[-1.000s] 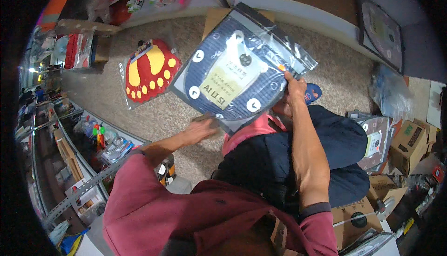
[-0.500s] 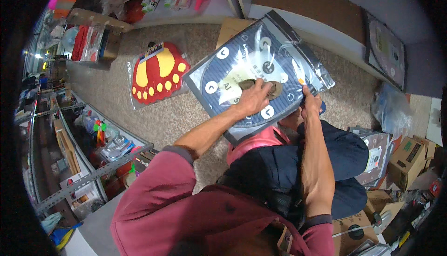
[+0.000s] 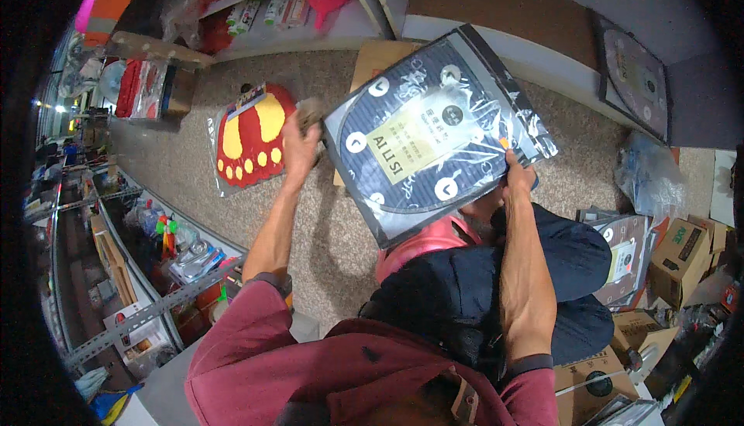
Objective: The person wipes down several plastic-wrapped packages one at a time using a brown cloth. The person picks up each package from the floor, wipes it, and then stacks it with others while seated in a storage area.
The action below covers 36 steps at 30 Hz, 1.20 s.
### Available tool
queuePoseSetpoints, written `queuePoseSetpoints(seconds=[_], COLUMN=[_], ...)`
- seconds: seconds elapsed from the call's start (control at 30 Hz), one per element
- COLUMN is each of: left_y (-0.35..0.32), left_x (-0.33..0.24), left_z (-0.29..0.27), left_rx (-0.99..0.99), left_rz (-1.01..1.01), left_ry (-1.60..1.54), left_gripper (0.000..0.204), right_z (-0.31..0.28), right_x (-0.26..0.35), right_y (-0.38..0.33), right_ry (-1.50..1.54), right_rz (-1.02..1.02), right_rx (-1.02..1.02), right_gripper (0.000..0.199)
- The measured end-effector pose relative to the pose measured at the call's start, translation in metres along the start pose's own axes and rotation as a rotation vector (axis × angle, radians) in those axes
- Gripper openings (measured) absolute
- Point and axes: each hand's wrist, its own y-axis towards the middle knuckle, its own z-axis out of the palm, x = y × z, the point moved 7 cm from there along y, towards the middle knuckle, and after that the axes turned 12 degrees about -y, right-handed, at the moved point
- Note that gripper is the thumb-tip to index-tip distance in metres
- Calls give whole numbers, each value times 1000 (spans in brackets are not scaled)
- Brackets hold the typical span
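Leftward of the right hand (image 3: 518, 176), which pinches its edge, I'd want the bagged mat (image 3: 425, 137) held flat and steady; the left hand (image 3: 301, 147) clutches a blurred cloth (image 3: 310, 111).

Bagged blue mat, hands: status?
Right hand gripping bagged blue mat, lower-right edge. Left hand holding brown cloth beside mat's left corner. Front mostly unobstructed.

Wad (image 3: 311, 113) at left fingers (image 3: 294, 129) blurred, perhaps cloth; right fingers (image 3: 511, 161) partly behind package (image 3: 434, 135).
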Motion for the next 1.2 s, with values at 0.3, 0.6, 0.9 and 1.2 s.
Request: queuePoseSetpoints(seconds=[0.3, 0.6, 0.9, 1.2], left_y=[28, 20, -146, -82], left_x=[-59, -101, -152, -23], left_z=[81, 92, 148, 13], left_rx=[126, 119, 519, 284], left_rz=[108, 200, 561, 184], left_ry=[42, 64, 93, 173], left_gripper=[56, 55, 54, 53], right_z=[21, 5, -2, 6], right_x=[19, 25, 36, 25], right_y=[-42, -14, -13, -15], right_ry=[-101, -62, -257, -156], right_rz=[85, 102, 79, 78], right_rx=[30, 40, -15, 25], right_gripper=[56, 55, 66, 49])
